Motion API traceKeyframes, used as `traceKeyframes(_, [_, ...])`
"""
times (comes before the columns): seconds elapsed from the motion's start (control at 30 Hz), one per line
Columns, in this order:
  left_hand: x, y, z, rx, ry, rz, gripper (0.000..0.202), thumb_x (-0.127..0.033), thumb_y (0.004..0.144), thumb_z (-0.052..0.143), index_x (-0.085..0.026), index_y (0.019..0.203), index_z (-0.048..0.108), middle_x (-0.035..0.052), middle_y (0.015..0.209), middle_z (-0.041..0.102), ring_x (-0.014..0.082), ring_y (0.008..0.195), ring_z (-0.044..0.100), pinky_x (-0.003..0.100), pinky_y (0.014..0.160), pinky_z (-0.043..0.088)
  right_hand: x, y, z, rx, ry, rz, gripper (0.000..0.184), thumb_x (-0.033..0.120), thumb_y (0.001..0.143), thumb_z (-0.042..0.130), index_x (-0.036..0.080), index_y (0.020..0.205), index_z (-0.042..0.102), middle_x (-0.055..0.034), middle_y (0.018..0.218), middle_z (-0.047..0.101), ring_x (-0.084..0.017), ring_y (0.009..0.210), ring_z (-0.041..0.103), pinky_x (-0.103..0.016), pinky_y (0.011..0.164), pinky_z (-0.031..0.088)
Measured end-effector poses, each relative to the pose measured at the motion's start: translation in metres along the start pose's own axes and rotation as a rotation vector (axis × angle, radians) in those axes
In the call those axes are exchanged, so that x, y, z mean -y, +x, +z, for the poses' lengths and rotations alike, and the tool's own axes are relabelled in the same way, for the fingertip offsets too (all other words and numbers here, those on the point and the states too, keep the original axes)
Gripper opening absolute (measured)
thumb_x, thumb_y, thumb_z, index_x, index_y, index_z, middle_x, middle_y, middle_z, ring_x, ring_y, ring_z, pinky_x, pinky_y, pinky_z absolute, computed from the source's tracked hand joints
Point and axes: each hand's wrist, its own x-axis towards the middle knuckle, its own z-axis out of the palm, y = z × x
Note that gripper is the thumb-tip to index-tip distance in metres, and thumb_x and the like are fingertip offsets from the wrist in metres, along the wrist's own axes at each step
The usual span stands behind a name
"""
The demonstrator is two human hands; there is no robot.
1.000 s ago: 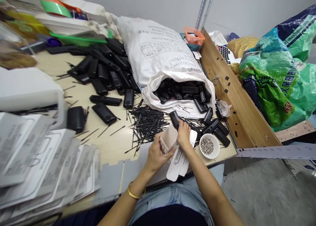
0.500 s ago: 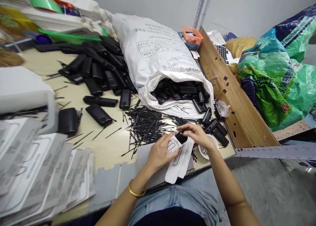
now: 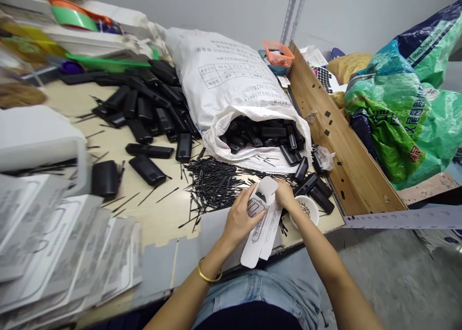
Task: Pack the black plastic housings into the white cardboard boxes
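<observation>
I see a small white box close to the near edge of the surface, toward its near right corner. The left hand has its grip wrapped around the box; the right hand is at its far right side, fingers hidden, so I can't tell how that grip stands. Half a second ago a black case sat in the box's mouth under the right fingers; now a flap stands up there, with something dark inside. Beneath, a printed white card reaches the near edge.

The white bowl of small metal pieces sits just beyond the right forearm, by the near right corner. A wooden board walls the right edge. The pale top shows between the black sticks and the stacked cartons at the near left. Farther back, a white sack opens toward me, full of black cases. Green bags lie past the board, before a grey wall.
</observation>
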Motion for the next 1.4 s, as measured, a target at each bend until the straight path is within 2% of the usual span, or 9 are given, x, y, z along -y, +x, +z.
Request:
traceKeyframes(0.27, [-0.002, 0.002, 0.0, -0.041, -0.025, -0.015, 0.073, -0.038, 0.077, 0.064, -0.025, 0.141, 0.031, 0.0101, 0.139, 0.046, 0.0258, 0.127, 0.045, 0.041, 0.106, 0.035, -0.013, -0.005, -0.016, -0.147, 0.139, 0.018, 0.017, 0.025, 0.082, 0.051, 0.018, 0.094, 0.06, -0.0062, 0.093, 0.067, -0.016, 0.078, 0.061, -0.026, 0.073, 0.044])
traceKeyframes(0.43, [-0.004, 0.001, 0.004, -0.032, -0.019, 0.048, 0.071, -0.035, 0.079, 0.062, -0.026, 0.142, 0.029, 0.0102, 0.14, 0.045, 0.0253, 0.128, 0.043, 0.043, 0.108, 0.033, 0.0, -0.003, 0.001, -0.066, 0.085, 0.052, 0.008, 0.01, 0.072, 0.058, 0.018, 0.074, 0.06, -0.0097, 0.088, 0.067, -0.021, 0.086, 0.06, -0.029, 0.073, 0.043])
traceKeyframes(0.57, [-0.002, 0.0, 0.002, -0.05, -0.014, 0.026, 0.073, -0.035, 0.079, 0.063, -0.025, 0.142, 0.027, 0.0102, 0.143, 0.041, 0.0245, 0.13, 0.042, 0.043, 0.108, 0.034, -0.003, -0.001, -0.012, -0.146, 0.167, 0.065, 0.009, 0.016, 0.079, 0.051, 0.018, 0.072, 0.057, -0.0063, 0.083, 0.066, -0.018, 0.081, 0.061, -0.029, 0.075, 0.046])
traceKeyframes(0.67, [-0.004, 0.002, 0.003, -0.063, 0.002, 0.02, 0.073, -0.035, 0.079, 0.064, -0.024, 0.142, 0.028, 0.0104, 0.142, 0.042, 0.0244, 0.129, 0.043, 0.043, 0.107, 0.035, 0.001, -0.011, -0.035, -0.288, 0.58, 0.062, 0.009, 0.027, 0.082, 0.051, 0.019, 0.087, 0.053, -0.001, 0.075, 0.062, -0.015, 0.067, 0.061, -0.028, 0.065, 0.05])
traceKeyframes(0.73, [-0.005, 0.003, 0.006, -0.06, 0.009, 0.041, 0.073, -0.034, 0.079, 0.064, -0.024, 0.142, 0.029, 0.0104, 0.141, 0.044, 0.0245, 0.128, 0.043, 0.043, 0.107, 0.036, 0.014, -0.025, -0.048, -0.39, 0.987, 0.001, 0.026, 0.031, 0.08, 0.058, 0.022, 0.101, 0.046, 0.0037, 0.071, 0.059, -0.014, 0.061, 0.06, -0.028, 0.06, 0.052])
traceKeyframes(0.8, [-0.006, 0.004, 0.01, -0.057, 0.01, 0.064, 0.073, -0.032, 0.079, 0.064, -0.024, 0.142, 0.029, 0.0103, 0.14, 0.044, 0.0248, 0.128, 0.043, 0.043, 0.106, 0.036, 0.032, -0.042, -0.055, -0.472, 1.138, -0.074, 0.036, 0.03, 0.079, 0.061, 0.025, 0.11, 0.042, 0.0055, 0.073, 0.058, -0.013, 0.064, 0.061, -0.029, 0.062, 0.054])
traceKeyframes(0.9, [-0.006, 0.001, 0.014, -0.06, 0.008, 0.073, 0.075, -0.031, 0.079, 0.064, -0.025, 0.143, 0.026, 0.0105, 0.14, 0.044, 0.0251, 0.127, 0.044, 0.044, 0.105, 0.037, 0.055, -0.062, -0.058, -0.491, 0.849, -0.197, 0.02, 0.025, 0.082, 0.059, 0.024, 0.102, 0.053, 0.0012, 0.08, 0.063, -0.014, 0.074, 0.061, -0.031, 0.073, 0.052])
traceKeyframes(1.03, [-0.004, -0.005, 0.016, 0.003, 0.031, 0.098, 0.076, -0.028, 0.079, 0.064, -0.028, 0.144, 0.025, 0.0095, 0.135, 0.047, 0.0243, 0.121, 0.047, 0.043, 0.101, 0.041, 0.065, -0.071, -0.058, -0.24, 0.426, -0.394, 0.012, 0.018, 0.087, 0.052, 0.022, 0.085, 0.064, -0.0016, 0.085, 0.068, -0.017, 0.083, 0.057, -0.034, 0.082, 0.045])
traceKeyframes(1.4, [0.002, -0.006, 0.012, -0.069, 0.025, 0.062, 0.073, -0.026, 0.079, 0.062, -0.027, 0.143, 0.027, 0.0092, 0.136, 0.046, 0.0243, 0.122, 0.045, 0.044, 0.102, 0.04, 0.063, -0.079, -0.059, -0.154, 0.271, -0.499, 0.023, 0.013, 0.085, 0.046, 0.019, 0.101, 0.061, -0.0058, 0.098, 0.067, -0.02, 0.093, 0.058, -0.036, 0.088, 0.045])
